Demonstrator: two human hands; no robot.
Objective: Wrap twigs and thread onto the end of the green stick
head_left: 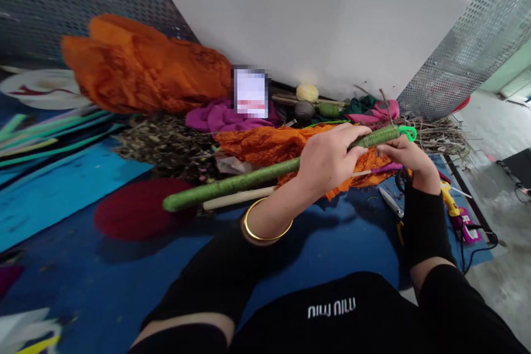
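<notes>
A long stick wrapped in green yarn point(232, 181) slants up from left to right above the table. My left hand point(329, 155) is closed around its upper part. At the upper end, my right hand point(402, 154) has its fingers bent and closed against the stick beside a bright green loop point(409, 133), which looks like soft cord or pipe cleaner. My own fingers partly hide how the loop meets the stick. Below the wrapped stick lies a bare pale stick point(238, 198). Orange crumpled cloth point(265, 141) spreads behind both hands.
Scissors point(390, 202) and a yellow glue gun point(450, 199) with a cable lie at right. Yarn balls point(307, 92), twigs point(440, 135) and dried leaves point(161, 141) line the back. A lit screen point(251, 91) stands before a white board point(315, 16). A dark red disc point(136, 210) lies left.
</notes>
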